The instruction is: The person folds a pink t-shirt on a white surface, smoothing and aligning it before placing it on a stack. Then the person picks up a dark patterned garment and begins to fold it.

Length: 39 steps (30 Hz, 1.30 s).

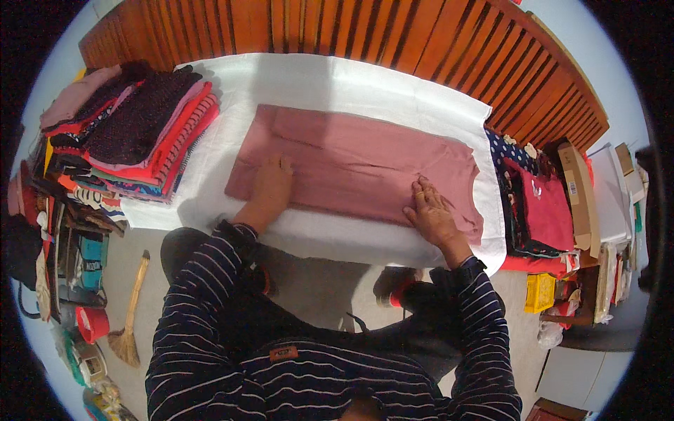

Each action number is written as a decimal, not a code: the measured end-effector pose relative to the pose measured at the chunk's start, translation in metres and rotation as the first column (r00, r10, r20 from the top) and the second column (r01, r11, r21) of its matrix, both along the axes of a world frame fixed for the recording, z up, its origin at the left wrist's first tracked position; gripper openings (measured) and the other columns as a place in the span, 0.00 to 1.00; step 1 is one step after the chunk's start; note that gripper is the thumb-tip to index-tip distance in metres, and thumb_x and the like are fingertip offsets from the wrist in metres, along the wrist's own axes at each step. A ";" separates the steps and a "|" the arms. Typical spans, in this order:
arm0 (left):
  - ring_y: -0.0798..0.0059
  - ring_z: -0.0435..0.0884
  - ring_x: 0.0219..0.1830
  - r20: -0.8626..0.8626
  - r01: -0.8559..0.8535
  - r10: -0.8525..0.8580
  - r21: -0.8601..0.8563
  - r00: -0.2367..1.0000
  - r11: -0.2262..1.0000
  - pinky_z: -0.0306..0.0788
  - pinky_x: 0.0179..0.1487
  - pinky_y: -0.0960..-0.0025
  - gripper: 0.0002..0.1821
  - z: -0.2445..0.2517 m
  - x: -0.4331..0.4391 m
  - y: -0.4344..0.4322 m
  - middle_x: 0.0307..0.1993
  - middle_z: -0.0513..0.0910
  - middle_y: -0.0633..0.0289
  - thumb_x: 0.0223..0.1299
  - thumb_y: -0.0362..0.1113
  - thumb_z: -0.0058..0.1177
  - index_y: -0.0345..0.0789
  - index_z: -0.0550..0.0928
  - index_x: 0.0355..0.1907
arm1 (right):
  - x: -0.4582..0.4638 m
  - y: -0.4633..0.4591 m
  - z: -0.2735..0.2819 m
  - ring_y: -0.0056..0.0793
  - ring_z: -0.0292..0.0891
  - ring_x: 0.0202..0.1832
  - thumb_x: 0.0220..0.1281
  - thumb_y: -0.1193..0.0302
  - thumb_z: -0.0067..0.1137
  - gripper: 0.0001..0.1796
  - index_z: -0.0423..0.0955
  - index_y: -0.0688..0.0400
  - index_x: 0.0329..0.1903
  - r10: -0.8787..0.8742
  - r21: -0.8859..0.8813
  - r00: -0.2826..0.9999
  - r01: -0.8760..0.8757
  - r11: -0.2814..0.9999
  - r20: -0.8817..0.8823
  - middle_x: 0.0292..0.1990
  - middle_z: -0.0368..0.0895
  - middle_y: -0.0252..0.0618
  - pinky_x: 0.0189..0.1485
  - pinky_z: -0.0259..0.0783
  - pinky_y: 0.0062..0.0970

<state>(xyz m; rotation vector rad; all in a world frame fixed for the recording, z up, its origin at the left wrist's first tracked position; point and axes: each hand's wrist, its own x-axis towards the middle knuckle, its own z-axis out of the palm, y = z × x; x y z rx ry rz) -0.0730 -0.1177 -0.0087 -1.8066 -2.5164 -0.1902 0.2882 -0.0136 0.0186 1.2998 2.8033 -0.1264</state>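
A dusty-pink garment [358,152], seemingly a shirt folded lengthwise, lies flat on a white cloth [221,200]. Its curved neckline is at the right end, and a few creases run across its middle. My left hand [272,181] rests on the left part of the garment, near the front edge, with nothing visibly held. Towards the neckline, my right hand [433,210] lies palm down, fingers extended and thumb spread, a ring on one finger. The fabric directly beneath both hands is hidden.
Tall stacks of folded clothes [147,116] stand on the left. A folded red garment [547,205] tops a pile on the right, beside a cardboard box [576,194]. Slatted wood [368,31] borders the far side. A straw broom [129,326] and red container [92,323] are at lower left.
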 end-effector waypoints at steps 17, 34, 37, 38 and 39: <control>0.52 0.73 0.57 -0.069 0.416 -0.411 0.191 0.909 0.889 0.69 0.60 0.53 0.23 0.017 0.033 0.003 0.56 0.75 0.48 0.57 0.33 0.52 0.31 0.74 0.57 | -0.009 0.003 0.017 0.50 0.57 0.71 0.62 0.66 0.54 0.28 0.65 0.62 0.65 0.238 0.159 0.912 -0.194 0.968 -0.335 0.66 0.66 0.51 0.71 0.58 0.43; 0.57 0.70 0.55 -0.053 0.473 -0.475 0.231 0.879 0.850 0.67 0.53 0.55 0.26 -0.010 0.053 0.010 0.56 0.72 0.54 0.58 0.40 0.56 0.32 0.73 0.58 | -0.100 0.013 0.005 0.49 0.75 0.53 0.59 0.69 0.54 0.23 0.72 0.48 0.60 0.370 0.290 0.898 -0.298 0.909 -0.237 0.55 0.75 0.49 0.54 0.74 0.42; 0.55 0.69 0.58 -0.003 0.396 -0.402 0.171 0.916 0.902 0.67 0.55 0.53 0.29 -0.004 0.052 0.011 0.58 0.70 0.53 0.60 0.46 0.56 0.33 0.72 0.60 | -0.104 0.016 0.012 0.49 0.78 0.50 0.59 0.64 0.57 0.26 0.71 0.47 0.62 0.248 0.095 0.945 -0.233 0.968 -0.213 0.55 0.74 0.50 0.49 0.77 0.44; 0.52 0.68 0.59 0.046 0.364 -0.370 0.100 0.928 0.926 0.67 0.57 0.50 0.31 -0.001 0.051 0.010 0.60 0.69 0.52 0.61 0.48 0.56 0.33 0.70 0.62 | -0.106 0.017 0.012 0.50 0.78 0.49 0.59 0.62 0.57 0.27 0.70 0.46 0.62 0.239 0.080 0.945 -0.226 0.971 -0.223 0.55 0.74 0.51 0.47 0.77 0.44; 0.49 0.68 0.61 0.076 0.338 -0.342 0.067 0.936 0.939 0.67 0.60 0.48 0.33 0.002 0.050 0.010 0.63 0.68 0.51 0.62 0.50 0.56 0.33 0.69 0.64 | -0.107 0.018 0.012 0.49 0.76 0.52 0.59 0.62 0.58 0.27 0.70 0.47 0.62 0.182 0.009 0.968 -0.184 0.983 -0.174 0.56 0.73 0.49 0.50 0.76 0.45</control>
